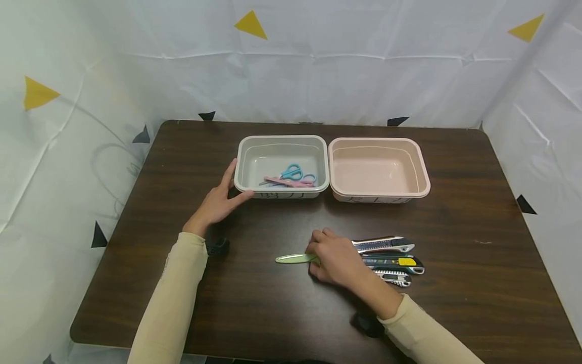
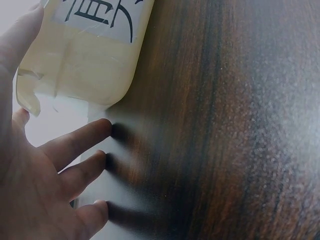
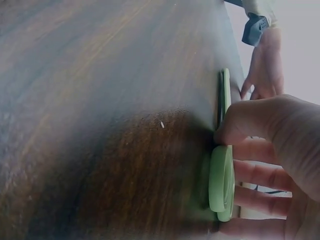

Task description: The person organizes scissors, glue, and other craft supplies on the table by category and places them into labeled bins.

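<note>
My right hand pinches a pair of green scissors low over the table, thumb at the pivot. In the right wrist view, the scissors' green handle loops stand beside the fingers, blades directed away. The left hand touches the near left corner of a grey bin, thumb on the front rim and forefinger at the side. Its fingers are spread in the left wrist view. Inside that bin lie blue scissors and pink scissors.
A pink bin stands right beside the grey one. Three utility knives lie by the right hand: a silver one, a dark green one with a yellow slider and a smaller one. White sheeting surrounds the brown table.
</note>
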